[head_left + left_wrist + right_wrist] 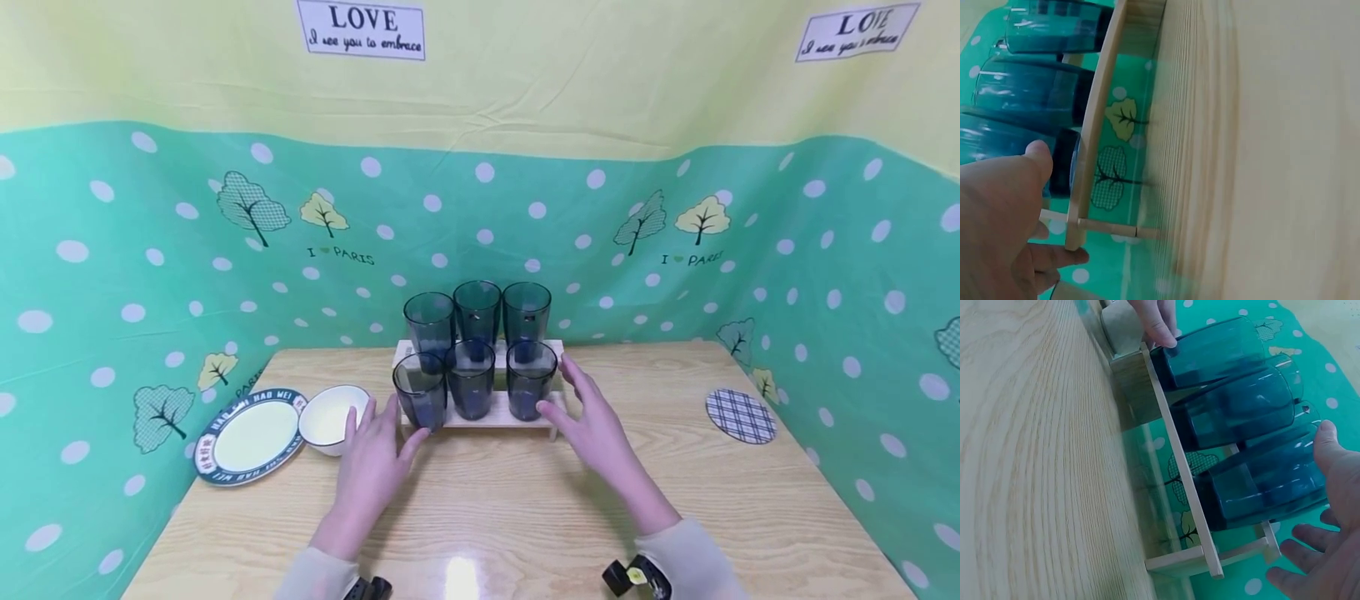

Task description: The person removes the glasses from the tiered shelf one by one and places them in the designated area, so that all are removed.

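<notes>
Wooden rack (495,419) with six blue-green glasses (471,377) stood mid-table (525,517), beside a white bowl (330,417). My left hand (375,458) and right hand (596,425) flanked its ends, fingers spread and relaxed, gripping nothing.

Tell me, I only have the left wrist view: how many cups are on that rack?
Observer: Six cups, in two rows of three on the rack.
Operator: Where is the right hand?
Observer: The right hand is by the rack's right end, fingers spread, next to the front right cup.
Operator: Anything else nearby?
Observer: A plate and a white bowl lie left of the rack, and a checked coaster lies far right.
</notes>
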A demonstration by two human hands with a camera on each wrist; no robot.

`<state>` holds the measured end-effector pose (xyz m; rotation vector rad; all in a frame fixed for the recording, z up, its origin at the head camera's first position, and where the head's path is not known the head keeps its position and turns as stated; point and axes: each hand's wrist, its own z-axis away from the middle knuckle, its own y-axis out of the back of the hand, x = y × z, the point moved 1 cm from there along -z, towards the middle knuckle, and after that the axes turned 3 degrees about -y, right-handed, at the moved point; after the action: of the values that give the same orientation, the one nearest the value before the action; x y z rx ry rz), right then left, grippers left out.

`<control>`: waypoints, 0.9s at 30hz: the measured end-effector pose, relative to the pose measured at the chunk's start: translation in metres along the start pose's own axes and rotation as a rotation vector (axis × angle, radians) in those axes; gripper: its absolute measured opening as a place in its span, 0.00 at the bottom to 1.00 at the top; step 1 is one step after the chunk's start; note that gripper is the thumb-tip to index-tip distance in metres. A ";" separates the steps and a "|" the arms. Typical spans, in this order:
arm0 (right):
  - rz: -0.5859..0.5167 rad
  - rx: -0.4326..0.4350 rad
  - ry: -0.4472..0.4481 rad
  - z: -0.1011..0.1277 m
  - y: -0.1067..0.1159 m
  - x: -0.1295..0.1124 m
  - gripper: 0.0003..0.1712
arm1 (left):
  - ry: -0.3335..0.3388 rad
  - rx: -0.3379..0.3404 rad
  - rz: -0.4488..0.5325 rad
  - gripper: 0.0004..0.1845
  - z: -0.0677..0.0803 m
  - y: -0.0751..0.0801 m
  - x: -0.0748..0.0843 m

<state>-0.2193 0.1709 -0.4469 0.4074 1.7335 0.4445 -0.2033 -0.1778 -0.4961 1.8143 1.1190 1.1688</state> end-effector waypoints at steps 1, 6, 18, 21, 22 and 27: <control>-0.008 -0.002 0.001 -0.001 -0.001 0.000 0.54 | 0.002 0.007 0.001 0.48 0.001 0.000 0.001; -0.053 -0.007 -0.018 -0.005 -0.002 -0.002 0.54 | -0.005 0.038 0.009 0.47 0.003 0.000 0.007; -0.134 0.002 -0.072 -0.011 0.000 -0.002 0.56 | -0.028 0.070 0.099 0.46 0.010 -0.009 0.011; -0.158 -0.002 -0.061 -0.014 -0.001 -0.002 0.57 | -0.011 0.056 0.152 0.44 0.011 -0.012 0.008; -0.166 -0.001 -0.059 -0.014 -0.001 -0.001 0.57 | -0.003 0.047 0.169 0.44 0.011 -0.013 0.007; -0.214 0.003 -0.044 -0.018 -0.004 0.000 0.59 | 0.023 0.035 0.236 0.42 0.011 -0.019 0.002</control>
<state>-0.2372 0.1661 -0.4452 0.2288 1.7135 0.2772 -0.1983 -0.1694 -0.5159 2.0066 0.9617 1.3142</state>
